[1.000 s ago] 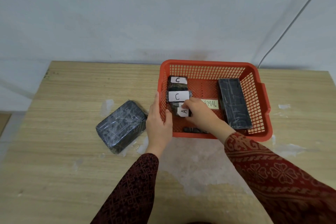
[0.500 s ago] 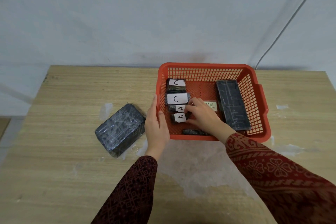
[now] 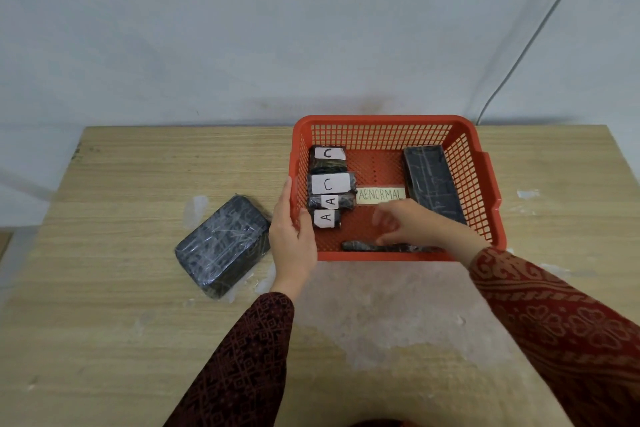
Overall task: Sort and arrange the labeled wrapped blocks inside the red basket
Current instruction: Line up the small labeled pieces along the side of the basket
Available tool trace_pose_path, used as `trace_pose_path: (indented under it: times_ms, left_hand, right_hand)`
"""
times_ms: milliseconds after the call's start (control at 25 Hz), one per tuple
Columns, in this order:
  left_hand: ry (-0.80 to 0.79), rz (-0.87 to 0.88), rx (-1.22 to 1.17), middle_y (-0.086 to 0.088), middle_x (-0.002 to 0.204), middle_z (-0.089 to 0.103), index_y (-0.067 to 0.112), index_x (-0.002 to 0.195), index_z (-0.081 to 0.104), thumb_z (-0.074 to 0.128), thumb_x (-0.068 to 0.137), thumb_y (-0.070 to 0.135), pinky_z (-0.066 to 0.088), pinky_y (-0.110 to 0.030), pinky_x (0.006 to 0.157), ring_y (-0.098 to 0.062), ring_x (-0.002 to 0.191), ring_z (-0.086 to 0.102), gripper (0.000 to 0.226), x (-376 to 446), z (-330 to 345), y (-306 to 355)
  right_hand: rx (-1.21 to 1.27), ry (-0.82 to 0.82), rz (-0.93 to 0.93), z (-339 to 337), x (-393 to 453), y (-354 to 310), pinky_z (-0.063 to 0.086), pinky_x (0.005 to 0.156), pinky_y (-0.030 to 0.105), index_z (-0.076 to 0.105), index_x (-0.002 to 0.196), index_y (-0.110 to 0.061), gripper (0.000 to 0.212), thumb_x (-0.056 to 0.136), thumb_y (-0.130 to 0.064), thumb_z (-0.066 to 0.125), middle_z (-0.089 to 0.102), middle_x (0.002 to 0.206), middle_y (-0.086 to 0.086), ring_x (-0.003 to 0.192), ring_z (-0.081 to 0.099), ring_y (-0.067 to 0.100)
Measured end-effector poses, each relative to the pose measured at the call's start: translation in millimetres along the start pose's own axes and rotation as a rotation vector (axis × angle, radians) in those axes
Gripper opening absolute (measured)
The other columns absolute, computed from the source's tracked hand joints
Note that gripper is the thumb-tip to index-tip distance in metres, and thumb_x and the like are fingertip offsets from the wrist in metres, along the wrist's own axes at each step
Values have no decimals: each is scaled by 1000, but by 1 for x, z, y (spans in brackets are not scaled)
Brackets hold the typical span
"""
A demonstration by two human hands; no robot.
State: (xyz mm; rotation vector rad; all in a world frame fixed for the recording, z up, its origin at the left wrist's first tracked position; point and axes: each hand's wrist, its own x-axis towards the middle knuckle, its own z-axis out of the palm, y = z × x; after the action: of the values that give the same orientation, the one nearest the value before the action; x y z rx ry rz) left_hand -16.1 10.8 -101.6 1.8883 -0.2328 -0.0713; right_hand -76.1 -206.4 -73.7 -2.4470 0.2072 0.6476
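Observation:
The red basket [image 3: 381,123] stands on the wooden table. Along its left side lie black wrapped blocks in a column: two labelled C [image 3: 328,155] [image 3: 330,183], then two labelled A [image 3: 330,201] [image 3: 326,217]. A long unlabelled black block [image 3: 431,180] lies along the right side, and a thin black block [image 3: 363,246] rests by the front wall. A paper reading ABNORMAL [image 3: 380,195] lies on the basket floor. My left hand [image 3: 292,236] grips the basket's front-left corner. My right hand [image 3: 415,227] hovers inside, blurred, fingers apart, holding nothing.
A large black wrapped block [image 3: 223,244] lies on the table left of the basket. A grey wall rises behind the table, with a cable [image 3: 526,45] running down it at the right. The table's left edge is near the large block.
My right hand has let go of the lower A block, which now lies below the other A block, and has drawn back to the right. The left hand stays on the basket.

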Motion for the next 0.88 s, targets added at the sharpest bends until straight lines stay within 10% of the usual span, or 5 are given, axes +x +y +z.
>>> trace_pose_path:
  times_ms: [400,880]
  left_hand:
    - [7,-3,10,4,149,45,26,148,35,43,96,10,38,-39,113,-8,135,43,55,0,0,2]
    - [17,21,17,18,143,42,28,147,36,39,95,26,36,-21,109,4,131,42,52,0,0,1]
  right_hand:
    - [-34,-292,-7,0,6,10,46,83,25,62,115,-21,27,90,-29,59,62,112,-2,97,57,13]
    - [-228,111,-180,23,17,-21,53,77,39,57,106,-19,34,76,-25,72,64,109,2,95,61,22]
